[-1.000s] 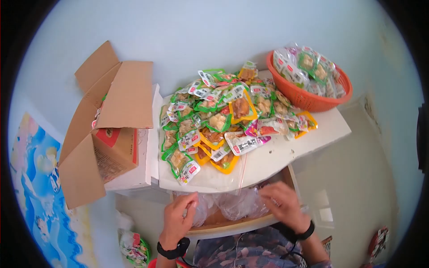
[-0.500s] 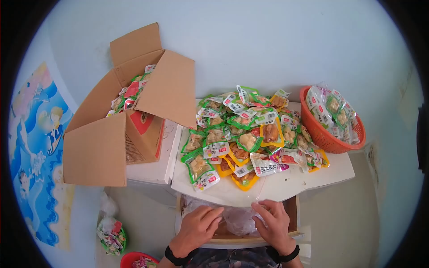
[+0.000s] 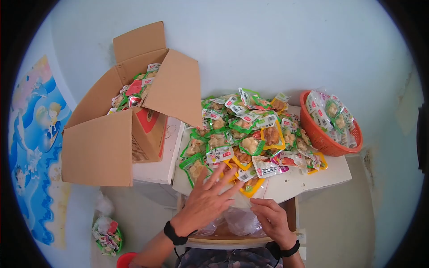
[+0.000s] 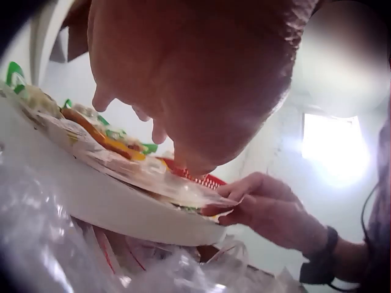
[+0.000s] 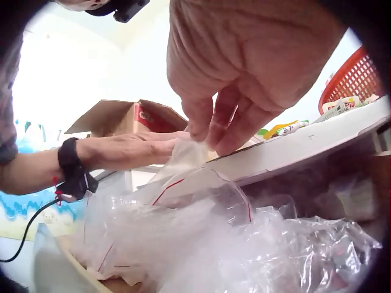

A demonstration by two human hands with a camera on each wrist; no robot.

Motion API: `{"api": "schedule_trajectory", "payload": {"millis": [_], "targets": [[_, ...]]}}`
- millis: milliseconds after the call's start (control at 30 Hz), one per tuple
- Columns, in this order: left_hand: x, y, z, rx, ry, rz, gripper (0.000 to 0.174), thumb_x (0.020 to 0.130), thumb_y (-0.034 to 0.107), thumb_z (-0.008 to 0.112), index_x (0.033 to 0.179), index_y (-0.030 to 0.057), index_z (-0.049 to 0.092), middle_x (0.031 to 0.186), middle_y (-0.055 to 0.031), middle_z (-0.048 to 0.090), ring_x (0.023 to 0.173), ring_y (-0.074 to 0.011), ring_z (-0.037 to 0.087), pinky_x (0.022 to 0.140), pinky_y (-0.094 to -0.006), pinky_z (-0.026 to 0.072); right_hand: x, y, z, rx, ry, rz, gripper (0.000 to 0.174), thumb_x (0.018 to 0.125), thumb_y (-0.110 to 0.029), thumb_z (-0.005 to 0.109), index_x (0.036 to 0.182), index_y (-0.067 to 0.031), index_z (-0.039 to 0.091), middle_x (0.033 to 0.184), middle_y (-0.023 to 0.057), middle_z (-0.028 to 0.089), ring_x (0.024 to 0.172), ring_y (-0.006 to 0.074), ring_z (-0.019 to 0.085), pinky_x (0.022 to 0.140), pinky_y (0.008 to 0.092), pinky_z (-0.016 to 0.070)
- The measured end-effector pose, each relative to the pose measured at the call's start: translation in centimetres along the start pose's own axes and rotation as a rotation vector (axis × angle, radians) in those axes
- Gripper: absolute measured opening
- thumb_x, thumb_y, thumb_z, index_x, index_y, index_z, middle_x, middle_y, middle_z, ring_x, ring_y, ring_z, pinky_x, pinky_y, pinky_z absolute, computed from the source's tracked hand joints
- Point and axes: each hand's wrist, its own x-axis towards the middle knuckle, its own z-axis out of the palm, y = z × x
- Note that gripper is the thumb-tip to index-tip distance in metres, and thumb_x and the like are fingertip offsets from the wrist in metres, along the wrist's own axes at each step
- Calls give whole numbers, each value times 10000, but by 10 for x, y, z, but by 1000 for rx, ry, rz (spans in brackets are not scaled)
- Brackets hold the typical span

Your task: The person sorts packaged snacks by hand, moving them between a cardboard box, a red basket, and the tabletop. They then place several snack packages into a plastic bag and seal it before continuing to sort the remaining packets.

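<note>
On my feed the white tabletop [image 3: 321, 174] is the broadest thing, with a heap of sealed snack packets [image 3: 250, 145] across it; below its near edge I have an open drawer [image 3: 223, 244] with crumpled plastic [image 3: 241, 221] inside. The left hand [image 3: 203, 203] is spread, fingers long, over the heap's near side; whether it touches a packet I can't tell. The right hand [image 3: 270, 219] is at the table edge, thumb and fingertips pinching a thin clear plastic bag [image 5: 186, 157]. I judge the coming move turns on how that bag lies: leftward from the right hand's pinch, along the table edge toward the left hand. The right hand is nearer, being on it; the long axis I can't make out. Only one end sits in the grip, the rest reaching past the fingertips.
</note>
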Motion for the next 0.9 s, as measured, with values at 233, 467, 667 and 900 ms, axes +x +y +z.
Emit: {"api": "schedule_trajectory", "payload": {"millis": [233,467,667,900], "targets": [[52,-35,43,52,-51,339,537,970,384,649,1491,283,565,1618,-106,417,1547,-318,299,1261,-613,157,-2,-2,-1,-61,-5,-50,247,816,79,720,1045,-15,715,1157,112,734,1013,317,693,878,392,573],[82,-67,48,184,-78,266,244,983,348,624,1054,199,804,1476,-86,548,1473,-303,405,1243,-591,204,-12,8,-11,-15,35,-58,283,781,86,696,1048,-11,699,1164,119,719,1046,333,684,891,407,575],[105,-84,44,211,-169,190,258,996,366,617,1039,177,787,1471,-112,553,1483,-321,388,1238,-601,213,-34,6,-39,-41,110,-14,245,796,72,722,1028,-5,700,1114,123,731,1019,336,693,878,401,576],[133,-102,57,314,-157,131,280,972,371,657,1104,172,802,1422,-146,573,1491,-320,371,1244,-576,225,-75,-2,-70,-40,242,94,186,802,83,743,975,17,724,1078,148,746,973,332,712,853,398,580]]}}
